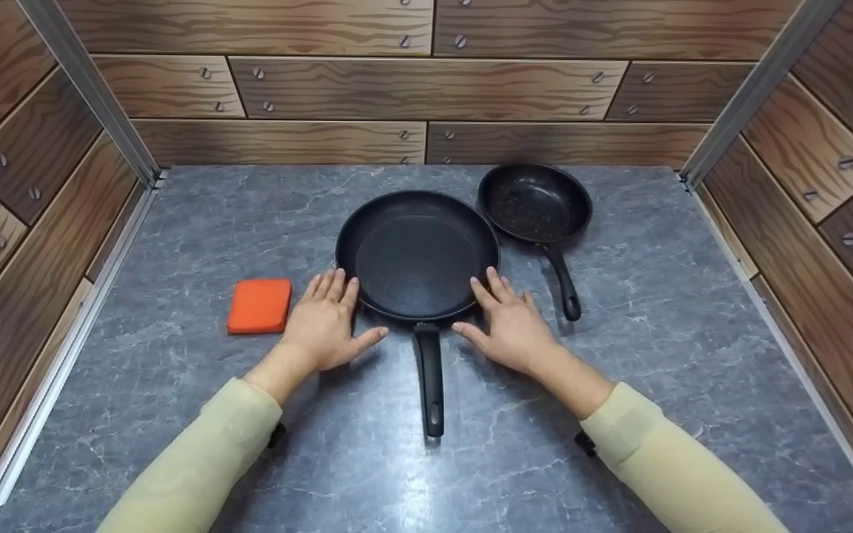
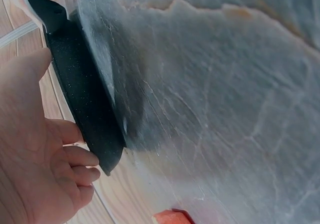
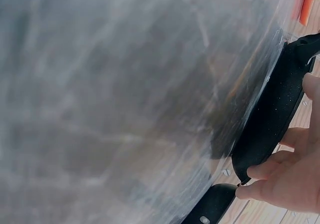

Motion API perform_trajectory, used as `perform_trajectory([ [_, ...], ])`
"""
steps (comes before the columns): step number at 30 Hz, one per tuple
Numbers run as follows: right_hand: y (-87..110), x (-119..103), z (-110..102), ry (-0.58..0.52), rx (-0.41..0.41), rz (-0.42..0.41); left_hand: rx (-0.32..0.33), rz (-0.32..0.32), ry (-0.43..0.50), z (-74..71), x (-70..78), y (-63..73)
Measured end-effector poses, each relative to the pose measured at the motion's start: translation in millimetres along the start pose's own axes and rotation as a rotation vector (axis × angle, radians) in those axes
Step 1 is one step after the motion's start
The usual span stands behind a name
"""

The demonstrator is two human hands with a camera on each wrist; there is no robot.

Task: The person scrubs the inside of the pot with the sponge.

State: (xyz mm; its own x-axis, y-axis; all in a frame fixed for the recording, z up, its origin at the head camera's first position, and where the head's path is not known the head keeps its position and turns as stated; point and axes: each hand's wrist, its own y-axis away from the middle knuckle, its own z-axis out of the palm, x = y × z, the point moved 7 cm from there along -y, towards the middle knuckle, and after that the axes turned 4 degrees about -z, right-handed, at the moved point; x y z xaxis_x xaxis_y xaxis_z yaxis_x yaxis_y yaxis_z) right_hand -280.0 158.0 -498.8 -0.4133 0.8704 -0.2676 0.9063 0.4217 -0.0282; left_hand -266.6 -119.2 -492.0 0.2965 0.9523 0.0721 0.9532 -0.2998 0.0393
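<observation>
A large black frying pan (image 1: 417,259) lies flat on the grey marbled table, its handle (image 1: 432,385) towards me. At the pan's left side is my left hand (image 1: 323,322), fingers stretched forward and fingertips at the rim. My right hand (image 1: 517,326) mirrors it on the right side, with its thumb spread towards the handle. From the left wrist view, the left hand (image 2: 45,169) is beside the pan's outer wall (image 2: 82,79). The right wrist view has the right hand's (image 3: 290,169) fingertips at the pan's edge (image 3: 270,109). Neither hand grips the handle.
A smaller dark speckled pan (image 1: 535,203) sits at the back right, close against the large one, its handle (image 1: 563,285) pointing forward. Left of my left hand lies an orange sponge-like block (image 1: 258,306). Wood-patterned walls (image 1: 426,89) enclose the back and sides.
</observation>
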Motion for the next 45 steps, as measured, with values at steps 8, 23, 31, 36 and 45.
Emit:
perform_trajectory([
  [8, 9.3, -3.2, -6.1, -0.117, 0.044, 0.0, 0.001, -0.002, 0.0, 0.6, -0.1, -0.5],
  [23, 44.3, -23.4, -14.0, -0.847, 0.203, 0.174, 0.06, -0.033, 0.085, -18.2, -22.8, 8.4],
  [31, 47.3, -39.0, 13.8, -1.261, -0.025, 0.269, 0.105, -0.075, 0.116, -34.4, -63.3, 17.8],
  [36, 47.7, -47.1, 25.6, -1.33, -0.156, 0.274, 0.146, -0.08, 0.153, -38.0, -85.5, 23.6],
  [45, 41.5, -51.7, 41.9, -1.434, -0.236, 0.338, 0.088, -0.115, 0.29, -31.4, -124.0, 29.7],
])
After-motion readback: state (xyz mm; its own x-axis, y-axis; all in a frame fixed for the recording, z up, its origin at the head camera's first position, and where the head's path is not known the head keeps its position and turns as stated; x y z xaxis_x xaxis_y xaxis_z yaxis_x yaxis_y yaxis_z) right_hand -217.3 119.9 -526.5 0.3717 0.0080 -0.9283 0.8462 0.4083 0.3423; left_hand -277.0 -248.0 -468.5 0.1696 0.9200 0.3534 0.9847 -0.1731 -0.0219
